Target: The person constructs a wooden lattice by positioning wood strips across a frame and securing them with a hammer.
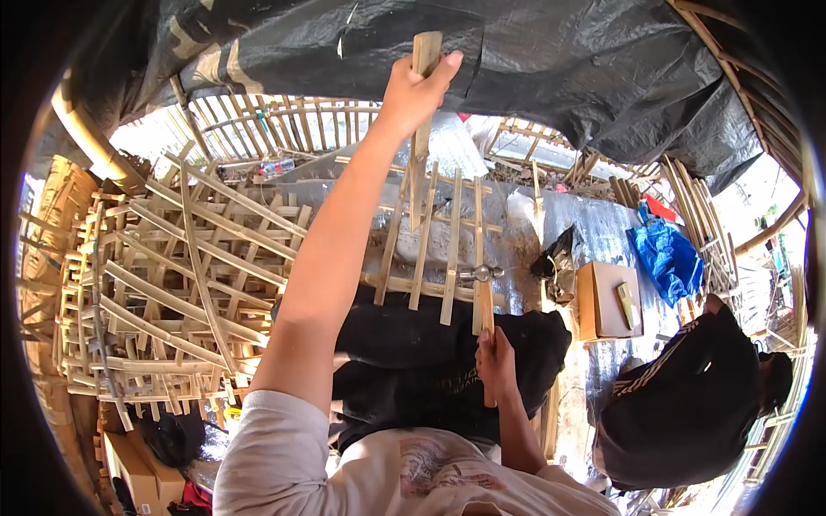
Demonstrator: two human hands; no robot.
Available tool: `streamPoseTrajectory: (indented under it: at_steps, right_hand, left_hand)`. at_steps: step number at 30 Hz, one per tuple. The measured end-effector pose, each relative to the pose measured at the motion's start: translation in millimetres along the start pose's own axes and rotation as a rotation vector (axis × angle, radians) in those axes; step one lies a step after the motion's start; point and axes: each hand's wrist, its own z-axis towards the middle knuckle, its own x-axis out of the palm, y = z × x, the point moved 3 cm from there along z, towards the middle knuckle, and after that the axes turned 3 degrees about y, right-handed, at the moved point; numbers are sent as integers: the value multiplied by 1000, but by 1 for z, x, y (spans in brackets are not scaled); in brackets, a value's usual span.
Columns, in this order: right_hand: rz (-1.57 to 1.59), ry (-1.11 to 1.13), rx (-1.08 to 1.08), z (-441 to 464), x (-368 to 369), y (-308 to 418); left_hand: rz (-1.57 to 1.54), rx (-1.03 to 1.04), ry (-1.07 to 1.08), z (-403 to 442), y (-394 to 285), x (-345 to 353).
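Note:
Raised high in front, my left hand (415, 96) is closed around a bamboo slat (427, 53) that hangs upright, its lower end over the slat frame. My right hand (496, 361) grips the wooden handle of a hammer (486, 301) close to my lap. The metal hammer head points up, beside a slat of the frame. That bamboo frame (452, 258), several upright slats across thinner crosspieces, lies before my legs. Whether the held slat touches the frame I cannot tell.
At left rises a large stack of bamboo lattice panels (172, 284). To the right are a cardboard box (598, 301), a blue plastic bag (667, 258) and a seated person in black (680, 404). Black sheeting (533, 60) hangs overhead.

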Motion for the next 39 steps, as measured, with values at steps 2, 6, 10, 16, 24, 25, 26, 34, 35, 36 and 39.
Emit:
streamPoseTrajectory:
  at_steps: [2,6,10,16,24,25,26,34,35,36,39]
  right_hand:
    - [10,-8,-10,-6,-1,8]
    - [9,-24,-75,-12,-7,0]
    - [-29,-38,-132,-17,-26,0]
    - [-59,-291,-91,-41,-90,29]
    - [-658,-759,-161,-93,-196,-25]
    - [-686,-776,-132,-100,-203,-43]
    - [-715,-790,-101,-107,-215,-69]
    - [-887,-859,291,-168,-209,-197]
    - [-927,-857,339,-174,-206,-210]
    - [-945,-858,391,-179,-201,-212]
    - [-990,-814,524,-189,-185,-214]
  left_hand:
    - [31,19,-44,-8,-5,-2]
    - [48,102,-125,-23,-11,-12]
    - [91,158,-288,-31,-15,-36]
    - [-281,319,-449,-62,-77,-65]
    - [-352,320,-737,-176,-95,-119]
    - [-353,298,-768,-188,-91,-124]
    - [-353,273,-801,-201,-87,-128]
    - [-434,134,-935,-264,-71,-159]
    - [-423,119,-947,-270,-68,-163]
    - [-413,102,-959,-275,-68,-165]
    - [-385,30,-1064,-287,-64,-167]
